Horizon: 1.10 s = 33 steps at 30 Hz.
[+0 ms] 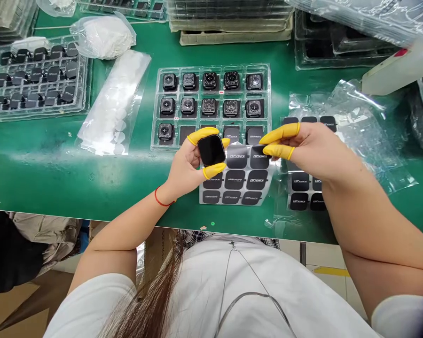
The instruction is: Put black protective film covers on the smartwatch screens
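Smartwatch screen [211, 150] clamped in left hand [183, 169] between yellow finger cots [202, 135], held over HiFuture label sheet [234, 180]. Right hand [308, 152] apart from left, its fingertips [277, 151] pinching black label [260, 157] at sheet's top corner. Blister tray of watches [211, 67] just behind, on green table [56, 159]. Red string bracelet [161, 197] on left wrist.

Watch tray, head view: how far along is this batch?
Looks done: eleven pockets of the clear tray show watch bodies, sensor side up. In hand: the left hand holds a black watch body; the right hand has its fingertips at the HiFuture sheet. Still left: the other bottom-row pockets show plain black faces.
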Tool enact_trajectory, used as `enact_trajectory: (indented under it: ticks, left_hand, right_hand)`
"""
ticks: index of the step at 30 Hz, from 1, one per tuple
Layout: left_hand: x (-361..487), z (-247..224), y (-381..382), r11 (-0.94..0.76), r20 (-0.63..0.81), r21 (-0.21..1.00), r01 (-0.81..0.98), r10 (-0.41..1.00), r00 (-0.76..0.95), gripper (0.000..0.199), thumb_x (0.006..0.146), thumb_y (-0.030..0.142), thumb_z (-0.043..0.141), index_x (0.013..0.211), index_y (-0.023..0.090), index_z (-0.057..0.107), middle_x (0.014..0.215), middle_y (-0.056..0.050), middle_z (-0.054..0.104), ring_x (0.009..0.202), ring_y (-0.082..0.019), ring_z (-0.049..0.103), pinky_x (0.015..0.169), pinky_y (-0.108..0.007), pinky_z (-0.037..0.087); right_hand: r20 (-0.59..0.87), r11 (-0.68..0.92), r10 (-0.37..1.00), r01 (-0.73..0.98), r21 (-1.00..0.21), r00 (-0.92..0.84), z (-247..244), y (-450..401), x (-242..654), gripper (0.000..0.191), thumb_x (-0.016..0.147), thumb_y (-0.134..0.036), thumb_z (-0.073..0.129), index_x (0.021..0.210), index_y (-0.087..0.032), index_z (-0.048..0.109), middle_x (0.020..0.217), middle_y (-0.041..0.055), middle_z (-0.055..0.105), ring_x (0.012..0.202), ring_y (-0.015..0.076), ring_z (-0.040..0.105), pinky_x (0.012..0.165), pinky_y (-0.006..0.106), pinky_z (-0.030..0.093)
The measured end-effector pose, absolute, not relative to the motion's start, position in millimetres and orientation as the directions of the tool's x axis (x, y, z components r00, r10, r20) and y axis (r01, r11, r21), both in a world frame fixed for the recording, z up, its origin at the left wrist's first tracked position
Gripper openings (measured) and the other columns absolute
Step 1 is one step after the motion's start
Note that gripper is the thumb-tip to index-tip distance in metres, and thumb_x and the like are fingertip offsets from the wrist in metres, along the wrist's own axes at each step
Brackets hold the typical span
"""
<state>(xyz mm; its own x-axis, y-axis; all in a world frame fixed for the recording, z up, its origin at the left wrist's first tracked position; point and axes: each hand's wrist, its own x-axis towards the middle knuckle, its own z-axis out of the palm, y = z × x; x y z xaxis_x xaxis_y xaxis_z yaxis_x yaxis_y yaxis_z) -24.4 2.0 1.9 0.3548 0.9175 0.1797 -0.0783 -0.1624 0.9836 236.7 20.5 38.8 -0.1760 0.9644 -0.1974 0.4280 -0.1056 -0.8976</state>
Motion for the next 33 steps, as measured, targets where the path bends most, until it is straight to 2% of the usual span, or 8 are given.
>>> enact_trajectory:
  ticks: [3, 7, 10, 14, 16, 18, 23, 33]
  left_hand:
    - [-24.7, 2.9, 2.8, -0.113, 0.14, 0.989, -0.099, 0.929, 0.343, 0.063, 0.077, 0.045, 0.077, 0.129, 0.029, 0.046, 0.126, -0.007, 0.064, 0.122, -0.028, 0.062, 0.104, -0.046, 0.053]
    - [-23.1, 4.3, 3.3, 0.003, 0.025, 0.996, -0.092, 0.953, 0.303, 0.061, 0.079, 0.045, 0.075, 0.129, 0.027, 0.045, 0.121, -0.007, 0.065, 0.117, -0.025, 0.066, 0.1, -0.039, 0.056]
    - [-18.4, 4.5, -1.0, 0.099, -0.075, 0.994, -0.053, 0.937, 0.341, 0.059, 0.076, 0.037, 0.078, 0.125, 0.024, 0.048, 0.108, -0.005, 0.069, 0.102, -0.02, 0.071, 0.087, -0.031, 0.06]
    - [-10.9, 1.1, -11.8, 0.086, -0.113, 0.993, 0.083, 0.907, 0.407, 0.058, 0.071, 0.025, 0.079, 0.123, 0.024, 0.052, 0.105, -0.002, 0.068, 0.082, -0.012, 0.068, 0.072, -0.023, 0.058]
    - [-8.7, -1.5, -16.4, 0.03, -0.084, 0.992, 0.123, 0.885, 0.459, 0.058, 0.072, 0.022, 0.077, 0.124, 0.024, 0.053, 0.111, -0.003, 0.067, 0.082, -0.011, 0.066, 0.073, -0.022, 0.056]
    - [-7.9, -3.3, -19.0, -0.015, -0.058, 0.99, 0.14, 0.866, 0.497, 0.057, 0.074, 0.021, 0.074, 0.126, 0.024, 0.052, 0.112, -0.003, 0.067, 0.081, -0.01, 0.065, 0.074, -0.022, 0.055]
    - [-8.2, -2.2, -20.1, -0.015, -0.079, 0.985, 0.173, 0.847, 0.525, 0.055, 0.077, 0.024, 0.071, 0.128, 0.023, 0.05, 0.107, -0.002, 0.067, 0.079, -0.01, 0.065, 0.074, -0.022, 0.054]
    - [-8.5, -3.1, -19.6, -0.022, -0.079, 0.984, 0.179, 0.841, 0.536, 0.054, 0.077, 0.025, 0.071, 0.126, 0.022, 0.05, 0.104, -0.001, 0.068, 0.075, -0.009, 0.063, 0.071, -0.022, 0.052]
  right_hand:
    - [-0.072, -0.008, 0.987, 0.402, -0.916, -0.146, 40.2, 18.8, 234.0, 0.023, 0.07, -0.042, 0.081, 0.082, -0.024, 0.076, 0.083, 0.0032, 0.072, 0.077, 0.0214, 0.067, 0.074, 0.041, 0.057]
    - [0.212, 0.271, 0.957, 0.355, -0.895, -0.196, 53.7, 13.8, 235.4, 0.006, 0.078, -0.034, 0.078, 0.078, -0.029, 0.075, 0.09, 0.0001, 0.072, 0.096, 0.0231, 0.066, 0.094, 0.046, 0.052]
    - [0.315, 0.349, 0.934, 0.234, -0.907, -0.169, 62.6, 10.3, 234.4, 0.008, 0.08, -0.024, 0.077, 0.081, -0.032, 0.076, 0.087, -0.0015, 0.071, 0.091, 0.0194, 0.065, 0.09, 0.04, 0.053]
    - [0.027, 0.066, 0.976, 0.173, -0.983, -0.217, 54.7, 5.3, 215.6, 0.005, 0.077, -0.025, 0.077, 0.08, -0.029, 0.077, 0.083, -0.0014, 0.072, 0.076, 0.0163, 0.066, 0.073, 0.034, 0.055]
    - [-0.137, -0.094, 0.945, 0.156, -0.983, -0.298, 45.9, 2.7, 203.1, 0.003, 0.076, -0.03, 0.077, 0.078, -0.028, 0.076, 0.082, -0.0009, 0.072, 0.076, 0.0175, 0.067, 0.074, 0.036, 0.057]
    - [-0.213, -0.17, 0.916, 0.151, -0.974, -0.34, 39.1, 0.3, 194.3, 0.006, 0.077, -0.032, 0.077, 0.078, -0.027, 0.075, 0.085, 0.0, 0.073, 0.08, 0.0191, 0.068, 0.079, 0.038, 0.057]
    - [-0.231, -0.175, 0.914, 0.19, -0.966, -0.333, 36.2, -3.1, 190.3, 0.007, 0.079, -0.033, 0.074, 0.079, -0.026, 0.074, 0.093, 0.0006, 0.074, 0.09, 0.0212, 0.068, 0.09, 0.041, 0.055]
    - [-0.255, -0.184, 0.906, 0.229, -0.956, -0.337, 37.2, -3.4, 189.0, 0.012, 0.078, -0.037, 0.074, 0.081, -0.026, 0.075, 0.093, 0.0016, 0.074, 0.089, 0.0221, 0.068, 0.088, 0.042, 0.056]
